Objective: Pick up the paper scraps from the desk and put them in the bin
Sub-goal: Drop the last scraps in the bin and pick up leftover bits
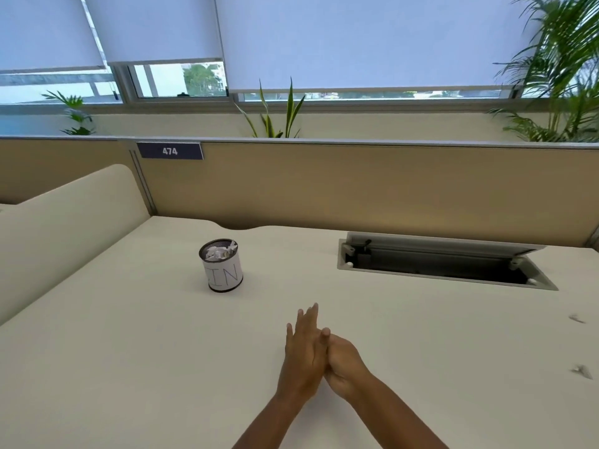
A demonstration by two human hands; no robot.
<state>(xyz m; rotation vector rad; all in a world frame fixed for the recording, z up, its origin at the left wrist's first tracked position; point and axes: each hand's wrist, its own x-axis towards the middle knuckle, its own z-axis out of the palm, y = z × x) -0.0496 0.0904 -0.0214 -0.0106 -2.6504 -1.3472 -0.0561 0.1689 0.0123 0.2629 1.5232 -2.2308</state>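
Observation:
A small round bin (223,270) with a white paper label stands on the cream desk (129,351), left of centre. Crumpled white paper scraps (217,252) fill its top. My left hand (303,348) and my right hand (343,364) are pressed palm to palm over the near middle of the desk, to the right of the bin and nearer to me. The left fingers are stretched out flat; the right fingers curl against the left palm. I see nothing held between them. Two tiny grey bits (577,318) (581,371) lie at the desk's far right edge.
An open cable hatch (437,264) with its lid raised is sunk into the desk at the back right. A tan partition (356,183) bearing a "474" plate (170,151) closes the back. A cream divider (64,222) rises on the left. Plants stand behind the partition.

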